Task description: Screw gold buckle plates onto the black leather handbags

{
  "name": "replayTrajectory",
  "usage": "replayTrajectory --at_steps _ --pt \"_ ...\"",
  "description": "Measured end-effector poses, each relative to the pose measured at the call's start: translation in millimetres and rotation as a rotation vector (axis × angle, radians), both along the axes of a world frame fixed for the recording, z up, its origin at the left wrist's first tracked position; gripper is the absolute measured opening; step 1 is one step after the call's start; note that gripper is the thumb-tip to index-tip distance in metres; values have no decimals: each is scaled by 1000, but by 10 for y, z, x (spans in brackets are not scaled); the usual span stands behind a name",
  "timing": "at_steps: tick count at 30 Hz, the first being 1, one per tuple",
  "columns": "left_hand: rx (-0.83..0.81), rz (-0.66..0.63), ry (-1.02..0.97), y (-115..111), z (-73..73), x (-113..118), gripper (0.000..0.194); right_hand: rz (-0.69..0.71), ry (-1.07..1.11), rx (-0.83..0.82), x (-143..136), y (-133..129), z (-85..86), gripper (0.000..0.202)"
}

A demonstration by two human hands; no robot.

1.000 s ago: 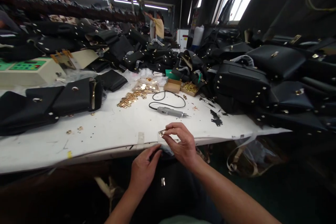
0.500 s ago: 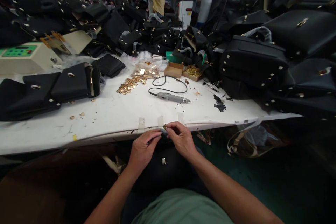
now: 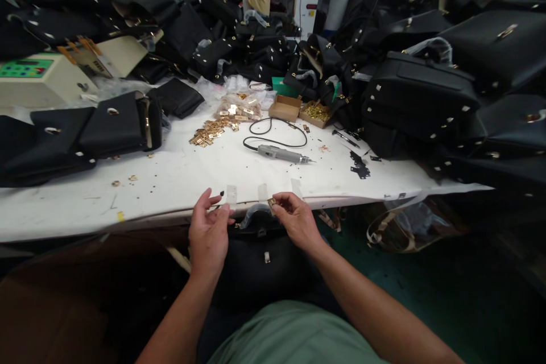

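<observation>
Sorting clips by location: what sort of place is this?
Likely a handbag workshop: black bags heaped around a white table, gold fittings and a powered screwdriver on it.

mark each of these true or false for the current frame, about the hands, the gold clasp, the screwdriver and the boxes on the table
1. The right hand pinches a small gold clasp at the table edge. True.
2. The left hand grips the electric screwdriver. False: the screwdriver lies untouched on the white table, beyond both hands.
3. A black bag sits in the person's lap below the hands. True.
4. The two small cardboard boxes stand at the near edge beside the left hand. False: they stand far back, by the piled bags.
5. Loose gold hardware pieces lie left of the screwdriver. True.
</observation>
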State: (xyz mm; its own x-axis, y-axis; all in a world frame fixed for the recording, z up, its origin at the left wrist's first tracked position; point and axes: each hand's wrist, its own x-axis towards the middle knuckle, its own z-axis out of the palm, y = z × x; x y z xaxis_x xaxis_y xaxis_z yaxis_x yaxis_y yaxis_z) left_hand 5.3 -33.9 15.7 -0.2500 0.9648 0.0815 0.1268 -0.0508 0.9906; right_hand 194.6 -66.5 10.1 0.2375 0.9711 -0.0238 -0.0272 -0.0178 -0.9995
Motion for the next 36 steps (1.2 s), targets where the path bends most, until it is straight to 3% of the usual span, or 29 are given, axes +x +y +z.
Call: replayTrajectory --at_steps 2,4,6,8,15,23,36 --pt "91 -87 191 -82 10 -98 41 1 6 17 0 1 -23 36" --pt "254 -283 413 -194 27 -180 25 15 -17 30 1 -11 -26 37" --pt "419 -473 555 -293 37 -225 23 40 -45 36 0 -41 -7 27" --pt "519 -543 601 -350 35 -230 26 77 -96 58 -2 -87 25 17" --pt "575 -535 546 -354 -8 -127 17 178 -415 274 39 -258 118 11" --pt "577 -536 538 -415 -32 -112 19 341 -443 341 84 -301 178 12" --pt "570 -504 564 -430 -17 -86 16 374 -500 379 94 -323 201 15"
